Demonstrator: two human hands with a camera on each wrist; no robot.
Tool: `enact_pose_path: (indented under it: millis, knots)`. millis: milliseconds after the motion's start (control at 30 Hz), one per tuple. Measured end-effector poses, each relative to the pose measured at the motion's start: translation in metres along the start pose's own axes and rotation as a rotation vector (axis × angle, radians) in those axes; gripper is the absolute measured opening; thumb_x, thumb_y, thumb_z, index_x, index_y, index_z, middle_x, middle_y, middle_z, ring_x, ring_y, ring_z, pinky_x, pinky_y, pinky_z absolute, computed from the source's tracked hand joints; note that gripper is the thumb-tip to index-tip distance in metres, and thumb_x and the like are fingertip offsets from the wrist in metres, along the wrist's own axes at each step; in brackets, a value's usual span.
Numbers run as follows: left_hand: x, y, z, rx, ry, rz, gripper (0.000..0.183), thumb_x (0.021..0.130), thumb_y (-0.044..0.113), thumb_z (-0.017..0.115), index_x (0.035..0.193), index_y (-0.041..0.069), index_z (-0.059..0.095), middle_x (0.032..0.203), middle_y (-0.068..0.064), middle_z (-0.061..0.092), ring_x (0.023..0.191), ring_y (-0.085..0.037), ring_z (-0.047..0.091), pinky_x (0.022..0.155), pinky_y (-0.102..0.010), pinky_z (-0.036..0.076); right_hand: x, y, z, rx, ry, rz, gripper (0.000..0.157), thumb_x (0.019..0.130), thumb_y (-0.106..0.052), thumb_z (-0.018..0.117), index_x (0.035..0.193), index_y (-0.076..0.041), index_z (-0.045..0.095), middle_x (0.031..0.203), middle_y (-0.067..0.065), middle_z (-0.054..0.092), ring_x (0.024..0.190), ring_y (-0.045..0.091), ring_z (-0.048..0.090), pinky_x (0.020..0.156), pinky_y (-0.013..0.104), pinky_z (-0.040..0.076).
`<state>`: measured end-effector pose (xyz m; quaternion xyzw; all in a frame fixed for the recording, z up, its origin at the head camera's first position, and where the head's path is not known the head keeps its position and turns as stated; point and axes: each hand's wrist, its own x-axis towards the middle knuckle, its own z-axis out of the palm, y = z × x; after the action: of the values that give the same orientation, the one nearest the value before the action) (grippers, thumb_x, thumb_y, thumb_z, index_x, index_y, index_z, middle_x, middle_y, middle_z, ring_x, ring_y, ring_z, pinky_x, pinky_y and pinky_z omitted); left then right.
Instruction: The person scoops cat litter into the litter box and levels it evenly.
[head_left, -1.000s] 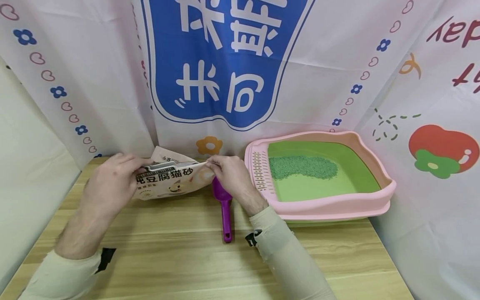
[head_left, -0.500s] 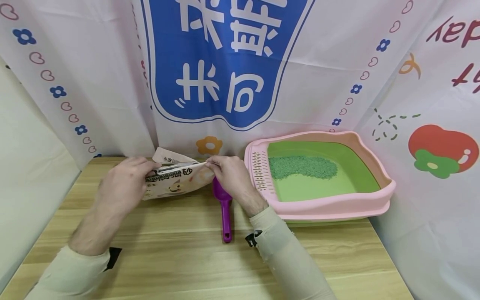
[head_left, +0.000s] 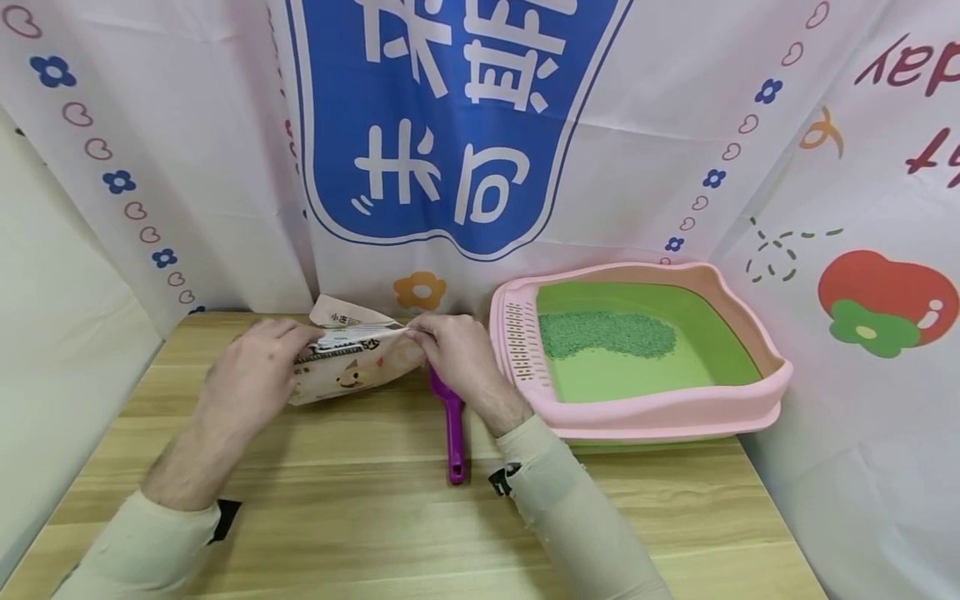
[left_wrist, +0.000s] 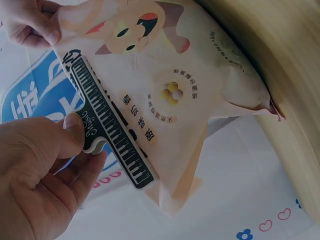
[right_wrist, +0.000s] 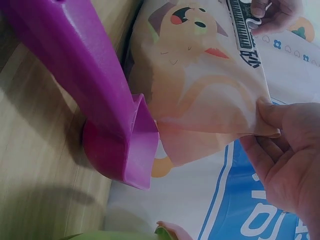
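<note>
A pale cat litter bag with a cartoon cat stands at the back left of the table. Across its top edge sits a black bag clip with a piano-key print. The left hand pinches the clip's handle between thumb and fingers, plainest in the left wrist view. At the bag's other top corner, the right hand pinches the edge between thumb and fingers, as the right wrist view shows. Below the right hand lies a purple scoop, its bowl partly hidden in the head view.
Right of the bag stands a pink and green litter box with a heap of green pellets inside. A printed white cloth hangs behind the wooden table.
The left hand has moved right along the bag's top edge with the clip, which now covers part of the printing. The right hand has barely moved.
</note>
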<state>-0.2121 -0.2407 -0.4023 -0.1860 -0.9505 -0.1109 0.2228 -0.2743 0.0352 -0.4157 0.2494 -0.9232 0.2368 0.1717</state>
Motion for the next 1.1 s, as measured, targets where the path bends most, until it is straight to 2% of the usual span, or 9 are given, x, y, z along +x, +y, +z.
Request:
enact_pose_path:
  millis: [133,300,400,500,633,700,800,900,1100]
  knots:
    - [0.0,-0.007,0.001,0.008,-0.024,-0.032,0.065,0.067,-0.02,0.076,0.126,0.006,0.069,0.125,-0.02,0.073,0.119,-0.044,0.065,0.099,-0.064,0.053,-0.002,-0.003,0.004,0.047,-0.043,-0.019,0.017,0.104,-0.04,0.065,0.105,-0.031,0.08,0.083,-0.014,0.079,0.071,0.0,0.07,0.073,0.026,0.058]
    - [-0.001,-0.018,0.007,0.02,-0.068,-0.063,0.061,0.069,-0.019,0.078,0.125,0.005,0.068,0.128,-0.022,0.072,0.123,-0.044,0.064,0.102,-0.064,0.052,-0.006,-0.008,0.011,0.035,-0.089,-0.054,0.017,0.102,-0.039,0.068,0.11,-0.031,0.081,0.099,-0.014,0.082,0.083,0.0,0.072,0.078,0.023,0.059]
    - [-0.002,-0.021,0.01,0.024,-0.099,-0.074,0.058,0.07,-0.021,0.075,0.122,0.004,0.068,0.13,-0.022,0.071,0.124,-0.045,0.063,0.104,-0.064,0.051,-0.009,-0.01,0.014,0.003,-0.116,-0.066,0.017,0.102,-0.041,0.068,0.111,-0.032,0.08,0.098,-0.016,0.082,0.081,0.001,0.073,0.074,0.024,0.06]
    - [-0.003,-0.022,0.008,0.015,-0.144,-0.064,0.053,0.072,-0.022,0.069,0.118,0.003,0.069,0.126,-0.022,0.072,0.119,-0.046,0.066,0.1,-0.065,0.053,-0.011,-0.011,0.016,-0.007,-0.155,-0.08,0.017,0.101,-0.043,0.069,0.109,-0.033,0.08,0.099,-0.017,0.081,0.079,0.001,0.071,0.071,0.024,0.059]
    - [-0.005,-0.02,0.0,-0.012,-0.224,-0.042,0.043,0.078,-0.019,0.067,0.113,0.005,0.071,0.117,-0.018,0.073,0.107,-0.042,0.069,0.09,-0.062,0.057,-0.013,-0.011,0.014,0.02,-0.226,-0.101,0.02,0.101,-0.044,0.07,0.112,-0.032,0.08,0.111,-0.017,0.08,0.083,-0.001,0.07,0.074,0.021,0.058]
    - [-0.006,-0.019,-0.004,-0.023,-0.268,-0.04,0.034,0.084,-0.011,0.071,0.113,0.007,0.071,0.117,-0.016,0.073,0.107,-0.04,0.069,0.089,-0.061,0.058,-0.013,-0.01,0.011,0.041,-0.248,-0.108,0.022,0.102,-0.045,0.068,0.113,-0.03,0.08,0.112,-0.016,0.079,0.083,-0.001,0.069,0.075,0.02,0.058]
    - [-0.006,-0.018,-0.008,-0.034,-0.323,-0.047,0.024,0.094,0.01,0.075,0.118,0.01,0.071,0.126,-0.017,0.072,0.114,-0.042,0.069,0.094,-0.065,0.055,-0.011,-0.009,0.003,0.081,-0.252,-0.108,0.025,0.104,-0.044,0.064,0.117,-0.027,0.079,0.108,-0.014,0.08,0.088,-0.001,0.072,0.081,0.02,0.059]
    - [-0.003,-0.018,-0.01,-0.051,-0.336,-0.045,0.029,0.1,0.03,0.072,0.122,0.011,0.071,0.13,-0.018,0.072,0.12,-0.043,0.068,0.1,-0.066,0.053,-0.007,-0.007,-0.01,0.111,-0.241,-0.093,0.027,0.105,-0.042,0.063,0.12,-0.026,0.078,0.108,-0.011,0.081,0.094,0.003,0.075,0.086,0.023,0.06]
    - [0.012,-0.016,-0.017,-0.06,-0.31,-0.046,0.036,0.103,0.034,0.067,0.128,0.007,0.069,0.13,-0.019,0.072,0.123,-0.043,0.067,0.104,-0.065,0.051,0.001,0.0,-0.035,0.122,-0.24,-0.03,0.026,0.106,-0.039,0.062,0.121,-0.024,0.077,0.116,-0.005,0.081,0.1,0.012,0.078,0.091,0.03,0.062]
